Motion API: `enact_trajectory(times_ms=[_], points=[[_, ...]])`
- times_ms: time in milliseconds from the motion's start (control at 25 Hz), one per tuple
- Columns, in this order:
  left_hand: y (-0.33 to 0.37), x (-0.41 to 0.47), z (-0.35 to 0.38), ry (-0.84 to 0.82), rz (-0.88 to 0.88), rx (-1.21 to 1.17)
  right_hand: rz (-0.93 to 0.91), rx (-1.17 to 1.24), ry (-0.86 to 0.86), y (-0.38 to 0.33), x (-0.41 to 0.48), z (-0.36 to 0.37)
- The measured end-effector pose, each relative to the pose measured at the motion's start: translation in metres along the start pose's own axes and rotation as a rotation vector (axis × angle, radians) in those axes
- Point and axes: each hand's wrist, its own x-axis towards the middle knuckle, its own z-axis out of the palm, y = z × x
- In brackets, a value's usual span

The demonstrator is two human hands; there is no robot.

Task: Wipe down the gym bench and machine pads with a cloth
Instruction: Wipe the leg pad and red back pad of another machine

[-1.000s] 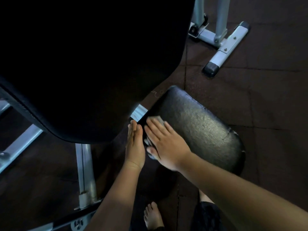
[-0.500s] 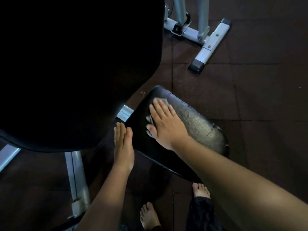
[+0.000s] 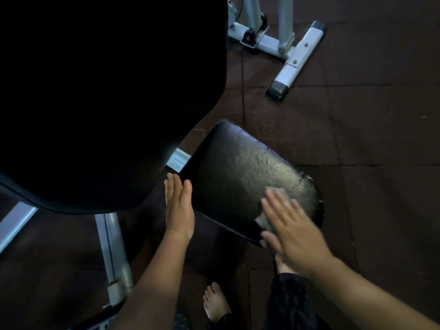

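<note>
A black padded seat (image 3: 240,172) with a worn, cracked surface lies below me, tilted across the middle of the view. My right hand (image 3: 292,225), blurred by motion, presses flat with straight fingers on a small grey cloth (image 3: 264,220) at the seat's near right end. My left hand (image 3: 178,206) lies flat with straight fingers against the seat's left edge. A large black back pad (image 3: 107,96) fills the upper left and hides what is under it.
Grey metal frame bars (image 3: 112,253) run below the back pad at the left. Another machine's grey foot with a black end cap (image 3: 288,72) stands on the dark rubber floor tiles (image 3: 369,139) at top right. My bare feet (image 3: 216,303) are under the seat's near edge.
My right hand has slid the cloth from the seat's far left end down to its near right end. My left hand has stayed at the seat's left edge.
</note>
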Motion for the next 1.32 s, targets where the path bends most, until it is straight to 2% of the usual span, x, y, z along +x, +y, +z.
enact_trajectory(times_ms=[120, 200, 240, 320, 400, 440, 480, 560, 640, 680, 720, 800, 880, 960, 1040, 1120, 1200, 1320], points=[[0.001, -0.002, 0.000, -0.002, 0.009, -0.029, 0.362, 0.087, 0.006, 0.057, 0.005, -0.009], [0.006, 0.002, 0.001, 0.013, -0.036, -0.086, 0.507, 0.124, 0.027, 0.037, 0.038, -0.015], [0.007, 0.004, 0.002, 0.021, -0.050, -0.105, 0.467, 0.087, 0.036, 0.011, 0.048, -0.011], [0.006, 0.004, 0.000, 0.034, -0.052, -0.110, 0.208, 0.015, -0.005, -0.040, 0.044, -0.002], [0.002, 0.004, -0.004, 0.029, -0.050, -0.118, -0.055, -0.034, -0.046, -0.042, 0.035, -0.001], [0.000, 0.004, -0.005, 0.023, -0.056, -0.125, -0.097, -0.030, -0.032, -0.026, 0.041, -0.003], [-0.001, 0.005, -0.006, 0.020, -0.058, -0.136, -0.053, -0.029, -0.024, -0.009, 0.051, -0.006], [0.000, 0.006, -0.007, 0.020, -0.063, -0.179, 0.174, 0.007, 0.005, 0.019, 0.087, -0.015], [0.003, 0.008, -0.007, 0.023, -0.090, -0.233, 0.335, 0.044, -0.005, 0.003, 0.120, -0.024], [0.003, 0.008, -0.006, 0.030, -0.097, -0.251, 0.341, 0.050, -0.010, -0.023, 0.128, -0.023], [0.002, 0.008, -0.006, 0.042, -0.101, -0.261, 0.271, 0.051, -0.021, -0.054, 0.127, -0.018], [-0.002, 0.010, -0.005, 0.055, -0.091, -0.247, 0.025, 0.044, -0.050, -0.101, 0.105, -0.007], [-0.007, 0.011, -0.005, 0.055, -0.065, -0.231, -0.136, 0.012, -0.044, -0.091, 0.101, -0.006], [-0.011, 0.012, -0.006, 0.046, -0.041, -0.248, -0.028, 0.017, -0.013, -0.054, 0.135, -0.008], [-0.013, 0.013, -0.006, 0.045, -0.044, -0.290, 0.226, 0.075, -0.011, -0.022, 0.185, -0.024], [-0.013, 0.013, -0.005, 0.054, -0.056, -0.350, 0.313, 0.095, -0.017, -0.028, 0.224, -0.030], [-0.011, 0.014, -0.005, 0.073, -0.072, -0.426, 0.169, 0.101, -0.023, -0.072, 0.231, -0.029], [-0.009, 0.013, -0.007, 0.038, -0.090, -0.462, -0.296, 0.027, -0.101, -0.120, 0.174, -0.012]])
